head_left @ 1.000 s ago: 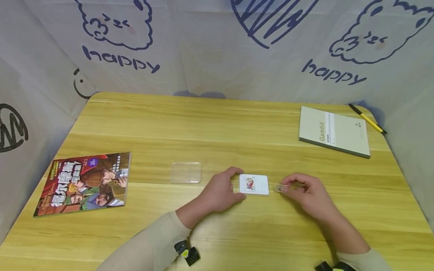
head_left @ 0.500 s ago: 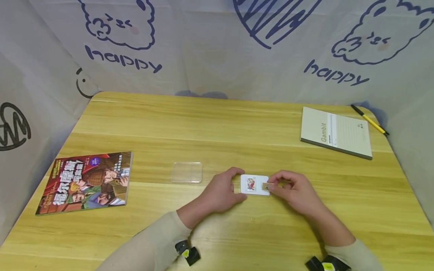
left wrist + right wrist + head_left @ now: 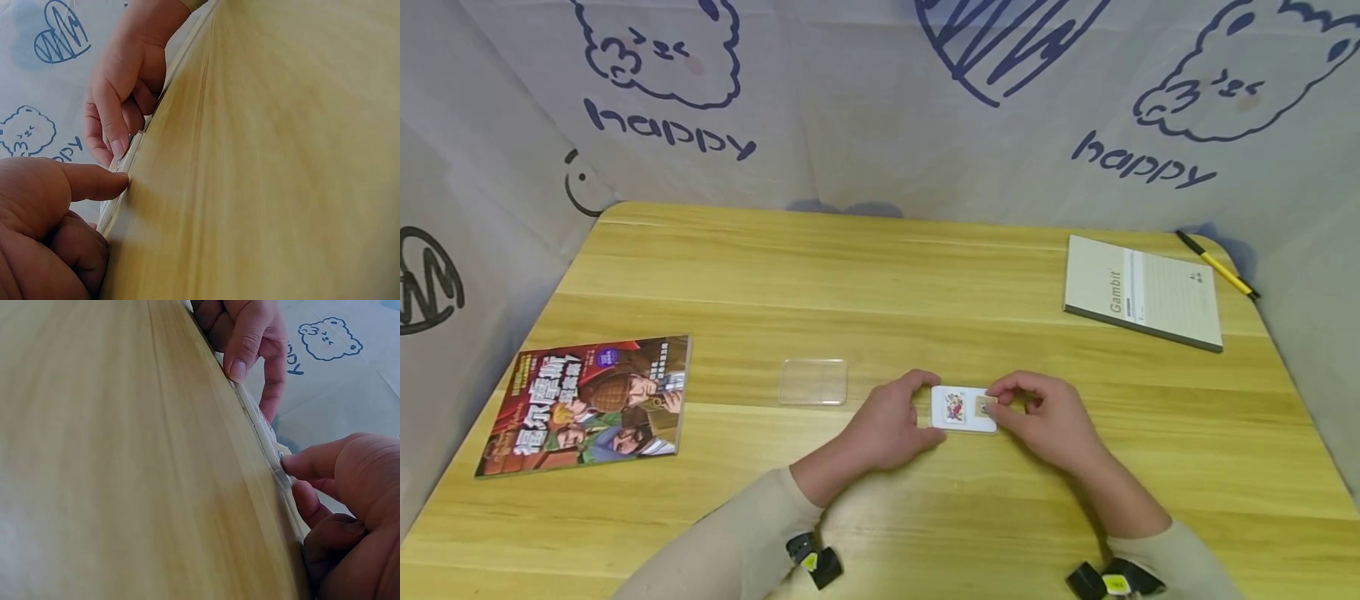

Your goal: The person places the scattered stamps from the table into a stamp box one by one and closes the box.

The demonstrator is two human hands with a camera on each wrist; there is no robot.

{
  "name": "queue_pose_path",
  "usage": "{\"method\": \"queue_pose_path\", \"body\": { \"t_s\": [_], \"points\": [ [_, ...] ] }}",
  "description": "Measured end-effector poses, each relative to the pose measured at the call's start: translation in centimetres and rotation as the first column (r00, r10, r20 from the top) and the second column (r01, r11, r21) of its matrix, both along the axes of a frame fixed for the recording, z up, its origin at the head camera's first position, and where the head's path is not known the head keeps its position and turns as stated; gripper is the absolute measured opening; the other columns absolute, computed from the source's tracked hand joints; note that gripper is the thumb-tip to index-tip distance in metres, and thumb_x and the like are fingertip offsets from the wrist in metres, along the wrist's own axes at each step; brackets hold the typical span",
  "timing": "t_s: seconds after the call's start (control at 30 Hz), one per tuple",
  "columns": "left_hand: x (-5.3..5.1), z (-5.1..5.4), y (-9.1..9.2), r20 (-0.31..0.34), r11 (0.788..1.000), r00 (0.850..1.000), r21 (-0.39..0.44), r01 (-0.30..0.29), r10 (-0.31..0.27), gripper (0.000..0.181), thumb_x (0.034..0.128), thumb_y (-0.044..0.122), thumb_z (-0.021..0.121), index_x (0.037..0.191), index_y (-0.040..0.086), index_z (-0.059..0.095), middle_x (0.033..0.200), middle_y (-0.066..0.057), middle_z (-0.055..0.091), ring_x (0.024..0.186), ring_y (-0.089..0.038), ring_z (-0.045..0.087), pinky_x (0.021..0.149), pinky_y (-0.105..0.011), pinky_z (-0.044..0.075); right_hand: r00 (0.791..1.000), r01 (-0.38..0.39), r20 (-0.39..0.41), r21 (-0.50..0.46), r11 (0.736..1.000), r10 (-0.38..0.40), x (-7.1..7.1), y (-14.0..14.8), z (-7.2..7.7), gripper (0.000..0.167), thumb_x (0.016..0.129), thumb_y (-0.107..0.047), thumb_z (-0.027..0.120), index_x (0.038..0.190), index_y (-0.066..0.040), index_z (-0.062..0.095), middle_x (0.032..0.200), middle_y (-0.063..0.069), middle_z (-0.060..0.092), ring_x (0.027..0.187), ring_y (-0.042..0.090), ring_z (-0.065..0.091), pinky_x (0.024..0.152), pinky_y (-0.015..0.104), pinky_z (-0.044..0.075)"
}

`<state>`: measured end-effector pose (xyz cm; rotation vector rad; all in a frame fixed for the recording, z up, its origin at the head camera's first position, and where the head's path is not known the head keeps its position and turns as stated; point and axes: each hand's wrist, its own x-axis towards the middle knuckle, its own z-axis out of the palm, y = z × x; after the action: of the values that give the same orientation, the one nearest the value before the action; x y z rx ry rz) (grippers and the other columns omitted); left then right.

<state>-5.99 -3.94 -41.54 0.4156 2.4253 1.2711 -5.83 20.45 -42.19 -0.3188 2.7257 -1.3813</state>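
In the head view a small white card-like case [image 3: 964,423] lies flat on the table, a colourful picture piece [image 3: 955,407] on its left half. My left hand [image 3: 887,422] grips the case's left end between thumb and forefinger. At the right end, my right hand [image 3: 1051,419] pinches a small tan piece [image 3: 982,407] over the case's right half. Both wrist views show the case edge-on; the left hand [image 3: 253,340] and right hand [image 3: 356,500] are at its two ends in the right wrist view. Whether the tan piece touches the case cannot be told.
A clear plastic cover [image 3: 813,382] lies left of the left hand. Farther left is a colourful book [image 3: 587,408]. At the back right are a grey notebook [image 3: 1138,292] and a yellow-and-black pen [image 3: 1219,265]. A drawn-on white cloth [image 3: 865,108] stands behind the table.
My right hand has moved left, bringing the tan piece from beside the case to over its right half. The left hand has kept its grip on the case.
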Motion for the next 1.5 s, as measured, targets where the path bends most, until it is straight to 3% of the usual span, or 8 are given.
{"method": "queue_pose_path", "body": {
  "t_s": [0.73,1.03,1.3,1.5],
  "points": [
    [0.03,0.10,-0.07,-0.004,1.000,1.000,-0.008,0.003,-0.003,0.066,0.0816,0.016,0.083,0.139,0.007,0.052,0.063,0.001,0.052,0.050,-0.009,0.046,0.046,-0.026,0.038,1.000,-0.007,0.005,0.030,1.000,0.007,-0.10,-0.13,-0.04,0.009,0.085,-0.011,0.081,0.090,-0.018,0.079,0.080,-0.006,0.065,0.054,0.016,0.042,0.049,0.027,0.035],
    [0.08,0.05,-0.08,0.004,1.000,1.000,-0.007,0.009,-0.009,0.066,0.0821,0.016,0.083,0.140,0.006,0.052,0.062,0.000,0.051,0.049,-0.009,0.045,0.045,-0.025,0.038,0.999,-0.014,0.051,-0.054,0.998,0.017,-0.20,0.15,-0.21,0.009,0.087,-0.015,0.080,0.096,-0.017,0.080,0.083,-0.001,0.065,0.056,0.017,0.043,0.050,0.027,0.035],
    [0.04,-0.03,0.02,0.019,1.000,1.000,-0.001,0.010,-0.010,0.066,0.0819,0.015,0.083,0.140,0.006,0.052,0.061,0.001,0.051,0.047,-0.008,0.044,0.043,-0.024,0.037,0.994,-0.023,0.105,-0.087,0.996,0.032,0.09,0.48,0.21,0.030,0.079,-0.016,0.087,0.107,-0.012,0.077,0.084,0.004,0.063,0.050,0.013,0.035,0.044,0.025,0.029],
    [0.07,0.08,-0.03,0.014,1.000,1.000,0.001,0.005,-0.005,0.065,0.0821,0.015,0.083,0.139,0.007,0.052,0.062,0.000,0.051,0.048,-0.009,0.045,0.044,-0.026,0.038,0.998,-0.031,0.044,-0.064,0.998,0.034,0.16,0.47,-0.07,0.022,0.080,-0.016,0.086,0.100,-0.014,0.077,0.079,0.000,0.062,0.050,0.013,0.038,0.044,0.025,0.030]
  ]
}}
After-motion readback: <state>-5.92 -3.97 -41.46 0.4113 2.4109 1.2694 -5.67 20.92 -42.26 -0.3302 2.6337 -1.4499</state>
